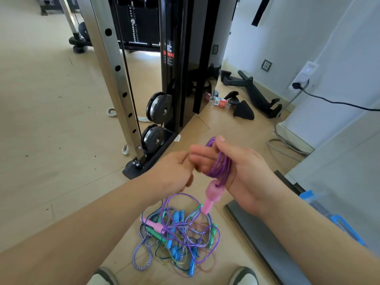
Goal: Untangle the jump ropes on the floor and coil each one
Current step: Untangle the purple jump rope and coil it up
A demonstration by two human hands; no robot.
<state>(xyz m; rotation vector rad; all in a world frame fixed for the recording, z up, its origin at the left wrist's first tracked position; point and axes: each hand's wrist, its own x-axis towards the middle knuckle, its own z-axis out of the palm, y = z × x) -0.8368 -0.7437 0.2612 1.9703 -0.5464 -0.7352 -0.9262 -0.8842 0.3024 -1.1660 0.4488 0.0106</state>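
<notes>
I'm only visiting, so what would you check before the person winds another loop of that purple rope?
1. Purple coil wrapped round the right hand: ok, thumb and fingers curl over it.
2. Pink handle hanging free below the coil: ok.
3. Left hand gripping the rope's loose part: cannot tell, its fingertips are hidden.
4. Rest of the purple rope free of the pile: not ok, it loops among the other ropes.
5. Second pink handle clear to lift: not ok, it lies inside the tangle.
</notes>
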